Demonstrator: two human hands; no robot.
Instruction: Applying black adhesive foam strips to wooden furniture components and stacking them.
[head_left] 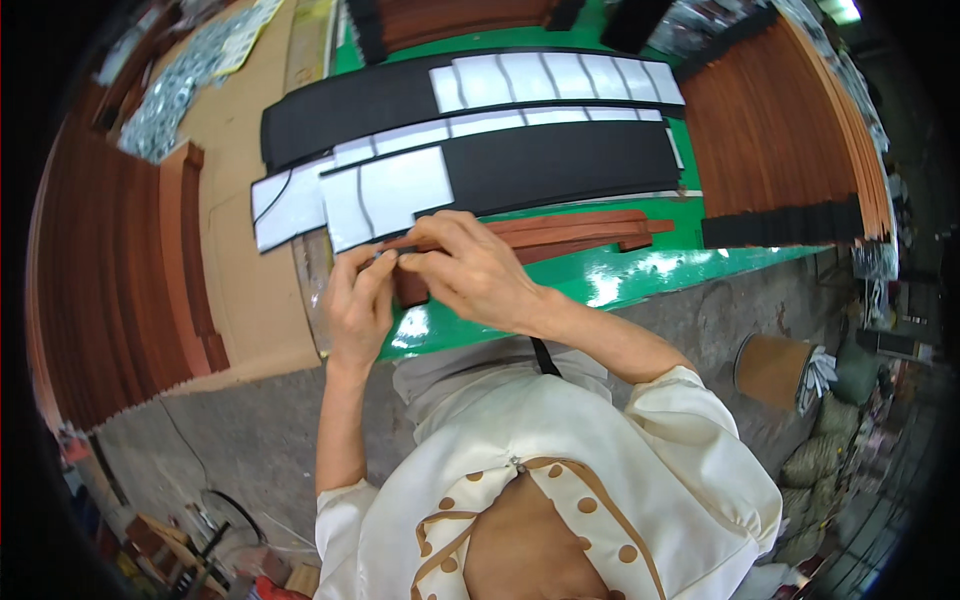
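Note:
Both hands meet at the left end of a reddish-brown, wood-coloured slat, near the green table's front edge. My left hand is closed in a pinch of thumb and fingertips on a small dark piece at that end. My right hand pinches the same piece from the other side, its fingers curled over the slat. The fingers hide most of the piece. Just beyond them lie black pad strips, and white-backed strips overlap them.
Tall stacks of brown slats stand on the left and the right, the right one with black ends. Brown cardboard covers the left of the green tabletop. A round brown bin stands on the floor at right.

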